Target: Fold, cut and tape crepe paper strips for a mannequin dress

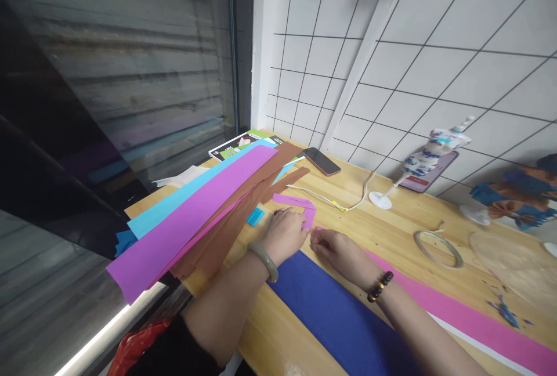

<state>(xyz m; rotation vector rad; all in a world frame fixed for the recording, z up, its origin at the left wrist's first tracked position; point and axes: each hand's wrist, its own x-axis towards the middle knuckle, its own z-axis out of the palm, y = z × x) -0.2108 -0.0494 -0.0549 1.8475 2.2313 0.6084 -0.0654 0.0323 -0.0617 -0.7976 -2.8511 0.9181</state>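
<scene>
My left hand (285,233), with a green bangle at the wrist, rests on the wooden table (391,219) and presses on a folded pink paper strip (300,203). My right hand (337,250), with a dark bead bracelet, pinches the same strip's end beside the left hand. The long pink strip (456,312) runs from under the right hand toward the near right. A dark blue sheet (335,312) lies under my forearms. A small folded blue piece (256,216) sits just left of the left hand.
Long sheets of purple (195,213), light blue and brown paper overhang the table's left edge. A phone (321,161), a white cable, a second phone on a stand (429,170), a tape ring (438,248) and a clear plate (513,260) lie farther back and right.
</scene>
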